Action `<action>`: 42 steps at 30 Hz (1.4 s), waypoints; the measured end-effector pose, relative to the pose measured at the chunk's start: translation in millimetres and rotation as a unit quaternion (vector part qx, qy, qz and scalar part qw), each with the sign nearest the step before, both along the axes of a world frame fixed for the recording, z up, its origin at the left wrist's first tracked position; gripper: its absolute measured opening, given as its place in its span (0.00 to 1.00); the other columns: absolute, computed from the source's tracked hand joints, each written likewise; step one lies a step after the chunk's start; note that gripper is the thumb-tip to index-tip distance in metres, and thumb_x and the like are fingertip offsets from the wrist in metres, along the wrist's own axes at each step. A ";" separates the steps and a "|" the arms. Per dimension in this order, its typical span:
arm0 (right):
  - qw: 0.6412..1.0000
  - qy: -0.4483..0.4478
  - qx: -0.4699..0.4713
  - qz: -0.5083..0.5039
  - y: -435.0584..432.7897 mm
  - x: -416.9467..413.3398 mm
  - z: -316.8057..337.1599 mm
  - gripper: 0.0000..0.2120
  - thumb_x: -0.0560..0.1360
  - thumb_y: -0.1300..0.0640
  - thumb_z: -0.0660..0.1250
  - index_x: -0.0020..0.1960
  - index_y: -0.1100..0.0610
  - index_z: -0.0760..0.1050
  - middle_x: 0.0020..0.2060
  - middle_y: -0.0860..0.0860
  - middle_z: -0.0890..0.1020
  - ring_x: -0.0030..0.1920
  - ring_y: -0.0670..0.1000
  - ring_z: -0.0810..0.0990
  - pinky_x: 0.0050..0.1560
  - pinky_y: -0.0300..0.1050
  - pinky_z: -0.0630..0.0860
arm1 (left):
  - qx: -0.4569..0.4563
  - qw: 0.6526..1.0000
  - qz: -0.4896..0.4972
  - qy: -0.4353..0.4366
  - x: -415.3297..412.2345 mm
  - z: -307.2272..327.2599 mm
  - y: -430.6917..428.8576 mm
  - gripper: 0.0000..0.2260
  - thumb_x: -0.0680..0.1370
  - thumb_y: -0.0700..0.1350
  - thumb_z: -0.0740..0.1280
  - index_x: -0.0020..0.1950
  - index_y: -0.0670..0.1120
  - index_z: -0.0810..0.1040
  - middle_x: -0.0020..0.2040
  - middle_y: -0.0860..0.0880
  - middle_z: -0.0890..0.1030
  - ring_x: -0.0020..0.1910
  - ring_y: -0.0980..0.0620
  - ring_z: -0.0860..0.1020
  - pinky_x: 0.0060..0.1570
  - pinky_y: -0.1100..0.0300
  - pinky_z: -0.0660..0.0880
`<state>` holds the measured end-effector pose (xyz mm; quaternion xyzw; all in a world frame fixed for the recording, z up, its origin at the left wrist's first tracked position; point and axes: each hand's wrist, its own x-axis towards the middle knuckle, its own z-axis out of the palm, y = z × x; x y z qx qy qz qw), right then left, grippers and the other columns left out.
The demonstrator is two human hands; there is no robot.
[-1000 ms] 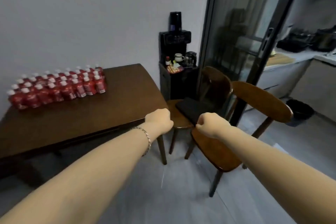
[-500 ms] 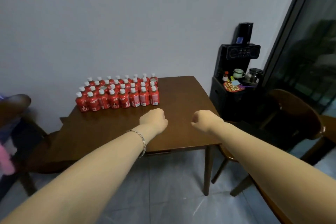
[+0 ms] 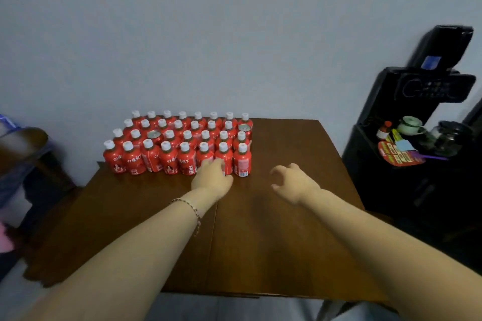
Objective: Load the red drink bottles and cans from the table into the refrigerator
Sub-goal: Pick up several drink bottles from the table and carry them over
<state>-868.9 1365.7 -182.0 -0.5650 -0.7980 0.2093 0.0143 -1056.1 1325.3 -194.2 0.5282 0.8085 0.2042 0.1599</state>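
Note:
Several red drink bottles (image 3: 167, 156) with white caps stand in rows at the far left part of the brown table (image 3: 273, 237), against the wall. Two red cans with silver tops sit among them, one can (image 3: 154, 135) in the left middle and another can (image 3: 245, 129) at the right end. My left hand (image 3: 212, 178) reaches the front row and touches the lower part of a front-row bottle (image 3: 204, 155); the back of the hand hides how the fingers lie. My right hand (image 3: 293, 182) hovers over the table right of the bottles, fingers spread and loosely curled, holding nothing. No refrigerator is in view.
A black water dispenser (image 3: 422, 101) stands right of the table, with a green teapot (image 3: 410, 125) and a glass kettle (image 3: 451, 138) on its shelf. A brown chair (image 3: 23, 143) is at the left edge. The grey wall is just behind the bottles.
The view has swung left and closer to the table. Both hands, fists earlier, have moved forward; the left one has reached the front row of bottles and the right one has uncurled.

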 end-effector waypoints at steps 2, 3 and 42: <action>1.000 -0.001 -0.021 0.009 29.2 -7.6 -13.8 0.22 0.77 0.50 0.62 0.70 0.48 0.64 0.67 0.57 0.63 0.60 0.58 0.74 0.60 0.50 0.74 | -0.019 0.999 0.027 -0.023 -7.9 -16.3 21.6 0.21 0.76 0.48 0.65 0.69 0.51 0.67 0.69 0.45 0.64 0.65 0.45 0.68 0.57 0.54 0.73; 0.999 -0.002 -0.030 0.012 39.9 -10.8 -19.4 0.22 0.77 0.50 0.62 0.70 0.47 0.64 0.68 0.57 0.61 0.62 0.59 0.73 0.61 0.50 0.74 | -0.028 0.998 0.039 -0.034 -11.6 -22.7 28.2 0.23 0.76 0.48 0.65 0.70 0.52 0.65 0.69 0.45 0.62 0.66 0.45 0.65 0.59 0.52 0.72; 0.976 0.150 -0.100 0.122 153.2 -102.0 -188.9 0.45 0.57 0.44 0.80 0.61 0.22 0.54 0.68 0.39 0.26 0.72 0.46 0.33 0.72 0.46 0.50 | -0.055 0.901 -0.401 -0.155 -153.0 -184.5 166.2 0.42 0.58 0.57 0.79 0.65 0.73 0.61 0.71 0.66 0.31 0.74 0.57 0.36 0.71 0.54 0.52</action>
